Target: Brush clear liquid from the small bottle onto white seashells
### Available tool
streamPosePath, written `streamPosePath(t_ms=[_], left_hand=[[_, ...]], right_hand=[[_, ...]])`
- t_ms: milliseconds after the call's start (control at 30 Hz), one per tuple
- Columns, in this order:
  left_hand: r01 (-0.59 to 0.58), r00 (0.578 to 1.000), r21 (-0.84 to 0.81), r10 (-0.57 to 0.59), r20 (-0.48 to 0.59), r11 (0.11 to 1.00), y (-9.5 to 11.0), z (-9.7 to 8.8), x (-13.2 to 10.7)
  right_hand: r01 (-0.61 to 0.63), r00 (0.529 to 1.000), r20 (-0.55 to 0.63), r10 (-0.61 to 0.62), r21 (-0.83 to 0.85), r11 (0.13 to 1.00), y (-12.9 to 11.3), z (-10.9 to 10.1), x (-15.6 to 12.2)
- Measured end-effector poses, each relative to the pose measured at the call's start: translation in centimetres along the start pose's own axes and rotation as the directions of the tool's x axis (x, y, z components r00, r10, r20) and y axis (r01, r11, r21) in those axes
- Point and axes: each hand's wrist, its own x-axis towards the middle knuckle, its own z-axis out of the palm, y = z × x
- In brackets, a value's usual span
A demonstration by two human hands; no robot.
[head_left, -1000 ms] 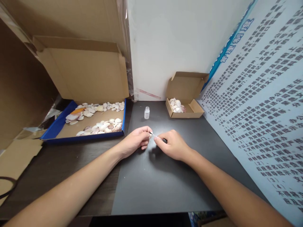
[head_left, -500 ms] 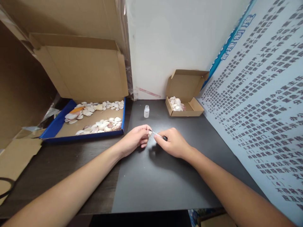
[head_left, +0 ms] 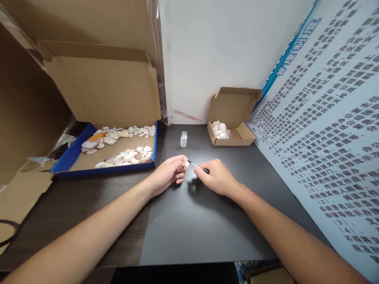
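Between the fingertips of my left hand (head_left: 170, 173) is a small white seashell (head_left: 186, 165). My right hand (head_left: 217, 176) is closed on a small brush (head_left: 199, 167) with a black cap end and a thin clear stem. The dark brush tip points left and lies at or very near the shell; whether it touches I cannot tell. Beyond the hands an uncapped small glass bottle (head_left: 183, 139) with whitish contents and a label stands upright on the dark grey mat (head_left: 189, 225).
At the left, an open blue-edged cardboard box (head_left: 103, 173) holds many seashells (head_left: 137, 157) in groups. A smaller open cardboard box (head_left: 233, 142) with white shells (head_left: 219, 130) stands at the back right. A printed board (head_left: 319, 118) leans along the right side.
The shell in my left fingers is turned so more of its white surface shows. The brush has shifted slightly; my hands stay in nearly the same place.
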Motion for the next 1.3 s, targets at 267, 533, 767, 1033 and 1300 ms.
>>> streamPosePath(t_ms=[267, 533, 767, 1033, 1300], left_hand=[[0.009, 1.000, 0.001, -0.009, 0.012, 1.000, -0.14, -0.24, 0.11], [0.005, 1.000, 0.003, -0.005, 0.013, 1.000, -0.09, -0.16, 0.10], [0.008, 1.000, 0.013, -0.008, 0.008, 1.000, -0.15, -0.15, 0.11], [0.011, 1.000, 0.013, -0.011, 0.013, 1.000, -0.14, -0.16, 0.10], [0.011, 1.000, 0.004, -0.011, 0.008, 1.000, -0.15, -0.12, 0.10]], right_hand=[[0.008, 1.000, 0.018, -0.008, -0.009, 1.000, -0.07, 0.11, -0.14], [0.023, 1.000, 0.015, -0.022, -0.017, 1.000, 0.07, 0.10, -0.02], [0.060, 0.998, 0.023, -0.060, 0.002, 0.998, -0.08, 0.01, -0.11], [0.071, 0.997, 0.032, -0.072, 0.012, 0.997, 0.09, 0.04, -0.09], [0.033, 0.999, 0.034, -0.032, -0.014, 0.999, 0.07, -0.06, -0.02]])
